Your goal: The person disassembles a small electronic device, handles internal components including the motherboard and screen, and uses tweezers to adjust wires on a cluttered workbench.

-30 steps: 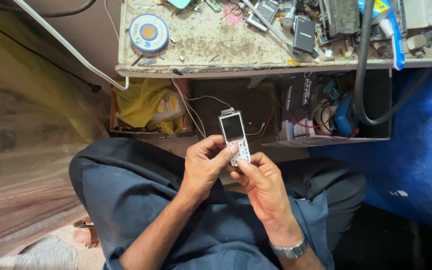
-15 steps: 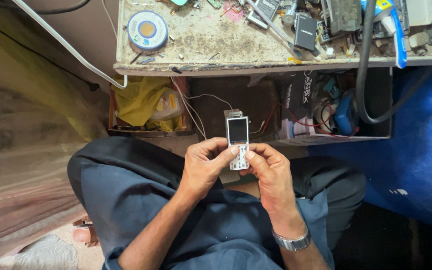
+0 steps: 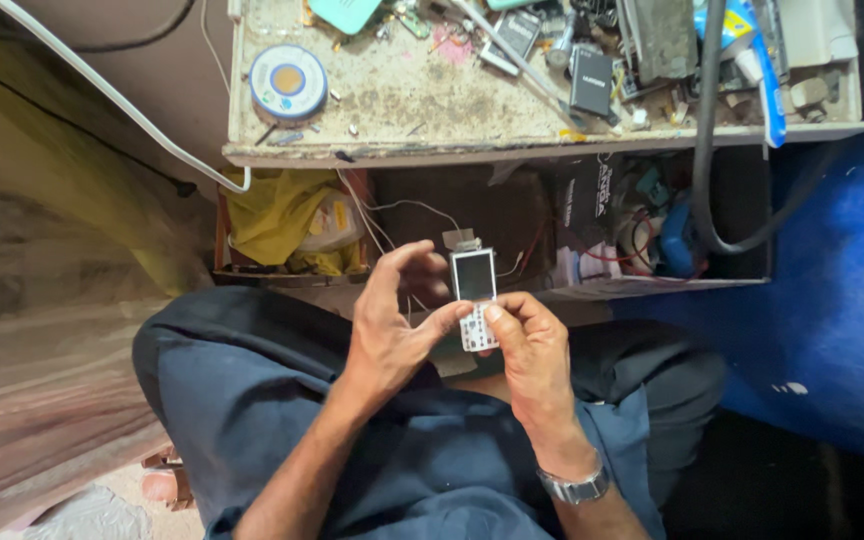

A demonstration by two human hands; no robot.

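Head view: a small white keypad phone [image 3: 475, 297] (screen lit, above the lap) is pinched between the left hand [image 3: 392, 325], fingers loosely curled, and the right hand [image 3: 530, 345], thumb on the keys.

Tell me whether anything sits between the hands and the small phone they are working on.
Nothing visible does. The left hand and right hand both grip the small phone directly, thumbs on its keypad.

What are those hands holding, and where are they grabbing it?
A small white keypad phone, gripped at its lower keypad end by both the left hand and right hand.
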